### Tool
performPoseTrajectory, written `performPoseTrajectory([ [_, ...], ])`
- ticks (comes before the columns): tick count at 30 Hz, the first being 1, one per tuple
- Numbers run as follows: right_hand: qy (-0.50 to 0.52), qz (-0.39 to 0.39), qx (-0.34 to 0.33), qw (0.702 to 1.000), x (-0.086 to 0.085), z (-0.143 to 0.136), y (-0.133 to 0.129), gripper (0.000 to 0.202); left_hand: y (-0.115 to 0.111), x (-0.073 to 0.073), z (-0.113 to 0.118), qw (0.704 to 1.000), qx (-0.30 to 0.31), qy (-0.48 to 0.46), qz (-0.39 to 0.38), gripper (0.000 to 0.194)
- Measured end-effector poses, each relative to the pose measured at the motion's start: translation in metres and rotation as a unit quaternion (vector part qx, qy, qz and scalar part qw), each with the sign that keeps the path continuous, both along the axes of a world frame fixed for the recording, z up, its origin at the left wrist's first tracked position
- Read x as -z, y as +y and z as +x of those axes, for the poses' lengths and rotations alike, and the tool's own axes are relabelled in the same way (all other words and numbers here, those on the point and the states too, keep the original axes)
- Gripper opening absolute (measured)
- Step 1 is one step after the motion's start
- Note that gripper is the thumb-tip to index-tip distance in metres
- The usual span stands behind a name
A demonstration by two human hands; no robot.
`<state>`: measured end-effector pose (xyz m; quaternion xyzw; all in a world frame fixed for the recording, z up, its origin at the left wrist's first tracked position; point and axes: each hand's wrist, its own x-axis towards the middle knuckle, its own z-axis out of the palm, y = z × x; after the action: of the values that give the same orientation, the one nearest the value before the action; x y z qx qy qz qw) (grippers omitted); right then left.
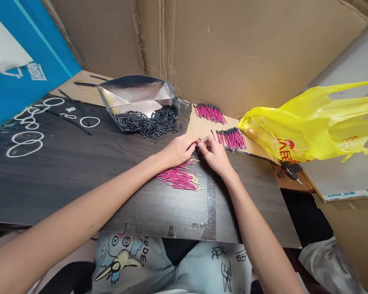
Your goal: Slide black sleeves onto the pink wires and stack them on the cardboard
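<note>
Foil pouch [135, 96], white bands [26, 142] left of it, yellow bag [306, 122] right.
Lower right of the pouch, left hand [181, 149] and right hand [214, 152] pinch a mostly hidden, thin pink wire [198, 142].

Tall brown cardboard panels [263, 53] wall off the upper middle of my frame, creased along a vertical seam. In front of them I see a dark wood-grain table [64, 175] reaching from the left edge past centre. A blue panel [57, 45] with white lettering fills the upper left. At right I make out a pale board [340, 175], with more cardboard [346, 224] below it. Light gleams off the tabletop at lower centre.
</note>
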<state>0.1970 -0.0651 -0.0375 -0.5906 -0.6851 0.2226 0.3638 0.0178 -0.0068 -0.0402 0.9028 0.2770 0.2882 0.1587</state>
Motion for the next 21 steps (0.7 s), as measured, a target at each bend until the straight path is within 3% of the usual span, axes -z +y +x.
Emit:
performPoseTrajectory([
  [9,-0.065,-0.010,-0.024,0.998,-0.0057,-0.0035,-0.0029,0.021,-0.0061,-0.0084,0.0042,0.996,-0.017,-0.087,-0.013,0.022],
  [21,-0.012,-0.008,-0.059,0.998,-0.0068,-0.0028,-0.0023,0.026,-0.0074,-0.0084,0.0063,0.993,-0.020,-0.115,0.001,0.018],
])
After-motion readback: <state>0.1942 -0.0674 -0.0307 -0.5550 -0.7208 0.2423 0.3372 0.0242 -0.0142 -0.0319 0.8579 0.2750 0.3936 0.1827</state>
